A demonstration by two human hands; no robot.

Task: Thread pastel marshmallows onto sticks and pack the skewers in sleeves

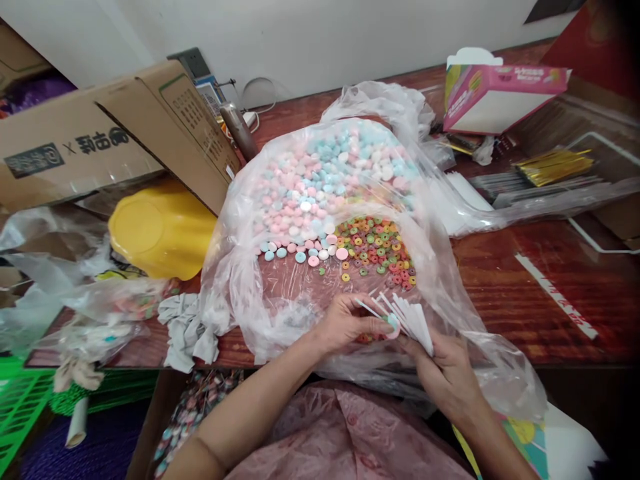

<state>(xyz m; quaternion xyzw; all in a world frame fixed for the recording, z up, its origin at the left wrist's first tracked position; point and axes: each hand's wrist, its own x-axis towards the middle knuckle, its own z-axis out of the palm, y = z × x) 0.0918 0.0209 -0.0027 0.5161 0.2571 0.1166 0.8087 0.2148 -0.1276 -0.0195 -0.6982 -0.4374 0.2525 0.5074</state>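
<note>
Smooth off-white wall point(310, 40): we see it flat and plain behind everything else.
Glossy red-brown wood-grain worktop point(485, 273): we see light streaking its polish.
Crumpled clear plastic bag point(437, 227): we find it spread over the worktop, thin, wrinkled and shiny.
Pastel pink, blue and white rounded discs point(300, 213): we see them heaped within the bag, matte and button-like.
Small red, yellow and green rings point(375, 240): we see them loose in the bag, beside the discs, each pierced through.
Left hand point(347, 325): we see its fingertips pinching a pale-green and pink round piece point(393, 325) above the bag's near side, a thin white stick point(367, 308) against it.
Right hand point(447, 370): we see it closed round a fanned bundle of slim white sticks point(417, 323), just beside that piece.
Yellow scalloped vessel point(155, 227): we see it lying tipped, smooth-walled, near a stiff brown cardboard box point(177, 113).
Crumpled grey cloth point(187, 327): we see soft folds at the worktop's near edge.
</note>
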